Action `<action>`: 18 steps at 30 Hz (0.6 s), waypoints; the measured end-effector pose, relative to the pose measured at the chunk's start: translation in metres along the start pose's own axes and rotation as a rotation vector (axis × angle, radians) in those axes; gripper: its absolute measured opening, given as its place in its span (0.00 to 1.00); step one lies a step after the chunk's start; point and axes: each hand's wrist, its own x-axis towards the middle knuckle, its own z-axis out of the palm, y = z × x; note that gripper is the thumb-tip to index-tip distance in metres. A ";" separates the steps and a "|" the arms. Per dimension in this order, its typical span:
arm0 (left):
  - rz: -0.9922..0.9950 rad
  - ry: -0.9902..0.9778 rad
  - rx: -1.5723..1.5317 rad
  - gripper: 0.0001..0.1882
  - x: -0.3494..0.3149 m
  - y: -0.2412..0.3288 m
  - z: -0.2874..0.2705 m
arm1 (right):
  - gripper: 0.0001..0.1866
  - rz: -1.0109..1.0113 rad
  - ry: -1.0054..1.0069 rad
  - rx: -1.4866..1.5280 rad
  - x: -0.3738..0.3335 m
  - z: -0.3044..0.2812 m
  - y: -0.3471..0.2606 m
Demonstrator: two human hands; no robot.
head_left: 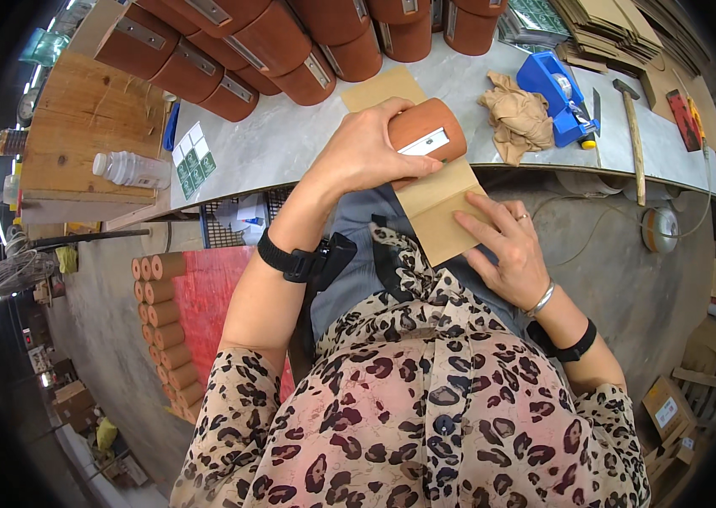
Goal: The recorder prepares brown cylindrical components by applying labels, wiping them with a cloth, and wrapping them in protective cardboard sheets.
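Observation:
My left hand [366,148] is wrapped around a reddish-brown cylinder [432,127] at the table's front edge. A pale metal strip is fixed along the cylinder's side, beside my thumb. Beneath the cylinder, a creased piece of brown cardboard or stiff paper [438,224] reaches out past the edge over my lap. My right hand [506,250] grips its near right part, two fingertips lying on top; the thumb is hidden. Another flat brown sheet [387,87] lies on the table just beyond my left hand.
Stacked reddish-brown cylinders [281,51] fill the table's back left. Rightward are crumpled brown paper [517,117], a blue tape dispenser [557,97] and a hammer [633,140]. A sheet of green-and-white labels [194,161] and a plastic bottle [131,169] lie left. More cylinders [163,322] are piled lower left.

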 end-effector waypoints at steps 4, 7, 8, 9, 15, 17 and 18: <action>0.042 0.019 -0.017 0.42 -0.003 -0.003 0.005 | 0.27 0.003 -0.009 0.005 0.001 -0.002 -0.001; 0.093 0.072 -0.051 0.36 -0.001 -0.010 0.007 | 0.24 -0.013 0.010 0.012 0.005 -0.003 0.000; 0.137 0.081 -0.047 0.34 -0.001 -0.012 0.008 | 0.21 -0.023 0.039 0.028 0.005 -0.002 0.003; 0.137 0.084 -0.048 0.34 0.000 -0.013 0.007 | 0.19 -0.034 0.069 0.044 0.007 -0.001 0.006; -0.024 0.075 -0.313 0.31 0.004 -0.018 0.012 | 0.13 -0.227 0.131 -0.060 0.057 -0.028 0.006; -0.071 0.047 -0.382 0.30 0.004 -0.014 0.010 | 0.11 -0.274 0.200 -0.065 0.089 -0.032 0.004; -0.070 0.053 -0.383 0.30 0.005 -0.016 0.011 | 0.10 -0.299 0.200 -0.056 0.104 -0.031 0.008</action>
